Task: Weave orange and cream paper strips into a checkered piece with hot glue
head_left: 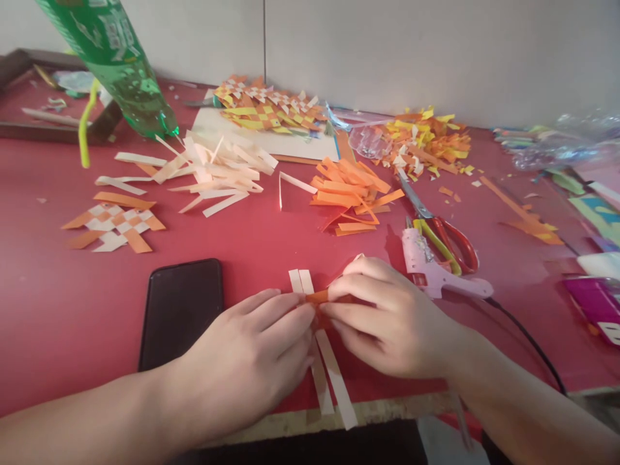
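My left hand and my right hand meet near the table's front edge, fingers closed on woven paper strips. An orange strip runs crosswise between my fingertips. White strips pass under it and stick out toward me and away from me. My fingers hide most of the weave. On the left lies a woven orange and white paper fish. Loose white strips and loose orange strips lie in heaps beyond my hands.
A black phone lies left of my hands. To the right are a pink glue gun with its cord and red-handled scissors. Behind stand a green bottle, several finished woven pieces and paper scraps.
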The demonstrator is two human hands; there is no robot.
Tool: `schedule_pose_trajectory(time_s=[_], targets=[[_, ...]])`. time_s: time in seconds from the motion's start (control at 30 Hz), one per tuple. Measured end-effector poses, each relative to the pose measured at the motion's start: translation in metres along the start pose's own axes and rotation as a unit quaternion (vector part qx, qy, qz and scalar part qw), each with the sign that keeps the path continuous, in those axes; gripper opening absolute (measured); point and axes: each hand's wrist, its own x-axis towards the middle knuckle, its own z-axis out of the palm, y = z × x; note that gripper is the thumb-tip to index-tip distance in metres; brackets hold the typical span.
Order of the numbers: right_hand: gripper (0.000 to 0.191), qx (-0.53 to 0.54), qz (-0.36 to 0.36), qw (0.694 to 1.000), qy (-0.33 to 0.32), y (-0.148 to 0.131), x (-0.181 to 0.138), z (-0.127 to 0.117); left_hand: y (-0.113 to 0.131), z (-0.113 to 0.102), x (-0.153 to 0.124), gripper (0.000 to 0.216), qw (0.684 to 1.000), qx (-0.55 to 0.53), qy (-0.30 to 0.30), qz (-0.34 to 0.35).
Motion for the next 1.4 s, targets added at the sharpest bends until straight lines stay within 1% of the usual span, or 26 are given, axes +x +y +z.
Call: schedule_pose_trajectory(time_s=[0.03,0.1,0.2,0.27,0.37,0.43,0.5,0.53,0.6,0.67,0.7,0.77,0.83,0.9,0.97,1.03,1.13,1.2,1.3,1.4], targets=[[0.019,-0.010,0.001,1.000,0.016,0.002,0.000,-0.001,0.000,0.000,0.000,0.021,1.000,-0.001,0.002,0.003],[0.027,-0.051,0.029,0.997,0.043,0.006,-0.001,-0.003,0.000,0.000,-0.001,0.019,1.000,-0.003,0.005,0.008],[0.031,-0.130,0.094,0.986,0.041,0.012,-0.002,-0.005,0.000,-0.002,0.001,0.017,1.000,0.000,0.015,0.011],[0.026,-0.162,0.107,0.981,0.025,0.015,-0.002,-0.005,0.000,-0.003,0.002,0.019,1.000,0.001,0.017,0.010],[0.015,-0.180,0.092,0.979,0.023,0.018,-0.003,-0.006,0.000,-0.003,0.004,0.020,1.000,-0.001,0.020,0.007],[0.015,-0.169,0.084,0.981,0.053,0.018,-0.003,-0.008,0.000,-0.003,0.004,0.018,1.000,-0.001,0.021,0.006],[0.015,-0.136,0.092,0.981,0.105,0.014,-0.003,-0.012,0.000,-0.002,0.003,0.017,1.000,0.003,0.017,0.005],[0.015,-0.112,0.109,0.979,0.133,0.011,-0.004,-0.013,0.000,-0.002,0.002,0.017,1.000,0.007,0.015,0.005],[0.015,-0.048,0.171,0.968,0.177,0.004,-0.005,-0.016,0.000,-0.002,0.001,0.017,1.000,0.014,0.017,0.006],[0.011,0.039,0.235,0.953,0.188,-0.002,-0.005,-0.015,0.001,-0.002,0.001,0.017,1.000,0.016,0.018,0.008],[0.008,0.089,0.259,0.945,0.177,-0.004,-0.004,-0.014,0.001,-0.002,0.000,0.017,1.000,0.014,0.016,0.007],[0.005,0.170,0.281,0.937,0.117,-0.006,-0.003,-0.009,0.000,-0.001,0.000,0.016,1.000,0.010,0.013,0.005],[0.006,0.200,0.268,0.942,0.039,-0.006,-0.002,-0.005,0.000,0.000,-0.001,0.015,1.000,0.011,0.009,0.005],[0.017,0.188,0.231,0.955,-0.006,-0.005,-0.001,-0.002,0.000,0.001,-0.001,0.015,1.000,0.015,0.009,0.007],[0.026,0.175,0.195,0.965,-0.014,-0.005,-0.002,-0.001,0.000,0.001,-0.002,0.016,1.000,0.016,0.013,0.008],[0.028,0.178,0.172,0.969,-0.018,-0.005,-0.002,-0.001,0.000,0.002,-0.003,0.017,1.000,0.017,0.014,0.008],[0.031,0.186,0.154,0.970,-0.036,-0.006,-0.002,0.000,0.000,0.001,-0.003,0.019,1.000,0.019,-0.001,0.012],[0.034,0.179,0.157,0.970,-0.053,-0.006,-0.001,0.001,-0.001,0.000,-0.002,0.020,1.000,0.017,-0.009,0.009],[0.032,0.126,0.168,0.976,-0.060,-0.004,-0.002,0.002,0.000,-0.001,0.000,0.020,1.000,0.009,-0.006,-0.004],[0.026,0.052,0.158,0.986,-0.031,-0.003,-0.003,0.002,0.001,0.000,0.002,0.018,1.000,-0.019,-0.005,-0.008]])
